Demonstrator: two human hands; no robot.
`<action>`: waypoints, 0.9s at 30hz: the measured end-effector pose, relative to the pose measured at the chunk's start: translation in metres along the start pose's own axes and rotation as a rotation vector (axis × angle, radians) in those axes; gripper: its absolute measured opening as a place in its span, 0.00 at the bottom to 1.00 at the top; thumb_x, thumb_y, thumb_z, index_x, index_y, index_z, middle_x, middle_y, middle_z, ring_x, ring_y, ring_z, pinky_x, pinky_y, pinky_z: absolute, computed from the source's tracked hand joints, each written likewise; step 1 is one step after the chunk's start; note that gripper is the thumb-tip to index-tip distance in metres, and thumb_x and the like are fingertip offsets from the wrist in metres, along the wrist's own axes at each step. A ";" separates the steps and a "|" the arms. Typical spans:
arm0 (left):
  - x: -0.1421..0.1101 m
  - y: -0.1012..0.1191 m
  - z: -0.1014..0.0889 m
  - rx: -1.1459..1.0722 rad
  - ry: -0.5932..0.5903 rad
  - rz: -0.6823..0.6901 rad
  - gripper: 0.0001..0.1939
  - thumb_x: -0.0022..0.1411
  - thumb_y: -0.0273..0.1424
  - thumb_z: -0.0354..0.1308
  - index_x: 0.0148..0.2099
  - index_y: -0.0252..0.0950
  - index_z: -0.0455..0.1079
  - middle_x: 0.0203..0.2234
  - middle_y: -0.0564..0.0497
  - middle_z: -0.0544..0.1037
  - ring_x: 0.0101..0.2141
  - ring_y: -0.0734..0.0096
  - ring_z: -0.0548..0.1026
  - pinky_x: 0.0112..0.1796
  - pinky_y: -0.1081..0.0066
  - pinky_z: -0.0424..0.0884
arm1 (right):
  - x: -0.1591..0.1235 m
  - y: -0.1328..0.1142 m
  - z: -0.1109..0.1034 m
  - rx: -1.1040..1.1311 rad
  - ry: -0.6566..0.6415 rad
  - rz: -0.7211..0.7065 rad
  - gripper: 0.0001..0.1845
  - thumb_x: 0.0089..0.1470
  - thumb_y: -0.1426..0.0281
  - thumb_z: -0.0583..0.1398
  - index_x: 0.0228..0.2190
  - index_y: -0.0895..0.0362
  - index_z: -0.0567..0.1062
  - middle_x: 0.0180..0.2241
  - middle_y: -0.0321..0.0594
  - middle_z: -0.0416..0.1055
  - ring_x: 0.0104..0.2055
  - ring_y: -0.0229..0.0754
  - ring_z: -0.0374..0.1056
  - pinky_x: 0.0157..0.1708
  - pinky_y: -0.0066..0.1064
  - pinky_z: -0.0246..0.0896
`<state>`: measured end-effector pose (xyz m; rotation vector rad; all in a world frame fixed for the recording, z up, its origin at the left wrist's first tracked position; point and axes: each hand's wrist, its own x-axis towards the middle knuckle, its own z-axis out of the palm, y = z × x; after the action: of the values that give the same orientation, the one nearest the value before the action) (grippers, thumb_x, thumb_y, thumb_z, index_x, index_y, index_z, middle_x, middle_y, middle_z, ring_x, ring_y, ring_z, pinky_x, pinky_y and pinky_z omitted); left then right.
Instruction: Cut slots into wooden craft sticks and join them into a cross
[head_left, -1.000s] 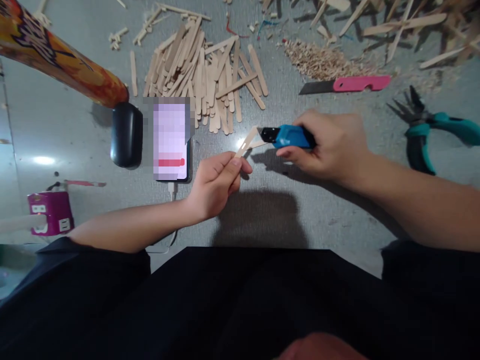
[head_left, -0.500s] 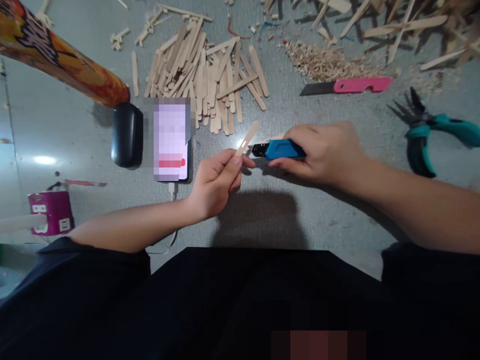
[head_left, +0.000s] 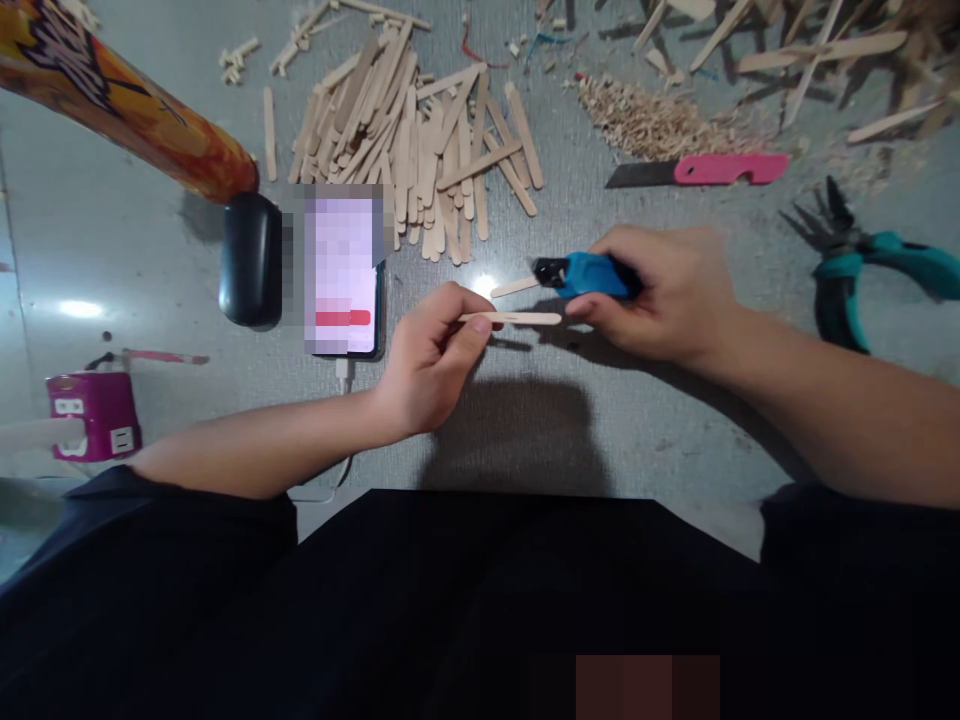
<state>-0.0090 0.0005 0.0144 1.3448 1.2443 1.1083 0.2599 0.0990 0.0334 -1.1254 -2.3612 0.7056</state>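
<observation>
- Currently, left hand [head_left: 442, 355] closed, thumb and forefinger pinching a flat wooden stick [head_left: 529, 319] over the near half of the table [head_left: 675, 440], its length roughly parallel to the near edge
- Right hand [head_left: 660, 290] closed around a blue cutter [head_left: 600, 275], black nose toward the left edge, apart from the held stick; blade too small to make out
- Held stick's free end just beside the right thumb; cannot tell whether they touch
- Second stick [head_left: 515, 287] beyond it, toward the far edge, one end hidden behind the cutter
- Loose pile of sticks [head_left: 420, 150] between the hands and the far edge
- Phone [head_left: 345, 270], screen blurred, white cable [head_left: 343, 375] in its near end
- Black rounded case [head_left: 250, 262] left of the phone; orange printed tube [head_left: 135, 110] slanting to the far left corner
- Purple socket block [head_left: 94, 420] toward the near left corner
- Pink-handled knife [head_left: 731, 169] beyond the right hand, shavings heap [head_left: 652, 118] just past it
- Pliers [head_left: 838, 240], turquoise handles, toward the right edge; wooden pieces [head_left: 825, 50] scattered toward the far right corner
</observation>
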 end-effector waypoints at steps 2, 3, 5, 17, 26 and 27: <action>0.001 0.001 -0.002 0.087 -0.018 0.045 0.17 0.82 0.45 0.61 0.42 0.40 0.78 0.27 0.52 0.73 0.29 0.69 0.68 0.32 0.65 0.63 | -0.001 -0.008 -0.002 0.229 0.012 0.031 0.31 0.64 0.35 0.68 0.31 0.49 0.73 0.24 0.35 0.69 0.26 0.44 0.63 0.30 0.42 0.54; 0.002 0.002 -0.003 0.121 -0.032 0.075 0.17 0.82 0.45 0.60 0.43 0.40 0.78 0.28 0.51 0.74 0.30 0.68 0.69 0.33 0.65 0.65 | -0.001 -0.012 -0.003 0.336 -0.006 0.060 0.28 0.63 0.39 0.71 0.31 0.49 0.75 0.25 0.35 0.70 0.26 0.43 0.64 0.30 0.41 0.56; 0.004 0.001 -0.005 0.180 -0.072 0.157 0.17 0.82 0.45 0.59 0.44 0.40 0.79 0.31 0.49 0.77 0.32 0.66 0.71 0.36 0.63 0.67 | -0.004 -0.019 -0.002 0.477 -0.095 0.132 0.22 0.64 0.46 0.74 0.31 0.49 0.80 0.25 0.34 0.73 0.27 0.43 0.67 0.29 0.40 0.59; 0.004 0.003 0.001 0.109 -0.002 0.049 0.09 0.78 0.38 0.65 0.45 0.39 0.79 0.26 0.54 0.72 0.26 0.72 0.67 0.29 0.69 0.61 | -0.010 -0.029 0.008 0.565 -0.197 0.215 0.22 0.64 0.47 0.73 0.28 0.49 0.81 0.22 0.31 0.70 0.24 0.40 0.64 0.26 0.38 0.61; 0.006 0.011 0.001 0.272 -0.119 0.033 0.08 0.74 0.31 0.65 0.42 0.35 0.83 0.23 0.54 0.77 0.23 0.77 0.68 0.25 0.73 0.60 | -0.008 -0.021 0.012 0.489 -0.083 0.207 0.16 0.65 0.56 0.72 0.29 0.48 0.79 0.22 0.31 0.68 0.26 0.43 0.63 0.30 0.42 0.63; 0.006 0.011 0.000 0.288 -0.136 0.031 0.08 0.75 0.32 0.65 0.42 0.35 0.84 0.22 0.54 0.77 0.23 0.77 0.69 0.25 0.73 0.61 | -0.008 -0.021 0.013 0.494 -0.076 0.195 0.15 0.65 0.57 0.72 0.29 0.48 0.79 0.23 0.31 0.68 0.26 0.42 0.62 0.30 0.41 0.62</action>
<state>-0.0070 0.0060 0.0257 1.6313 1.3209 0.8657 0.2454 0.0781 0.0348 -1.1208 -1.9818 1.3311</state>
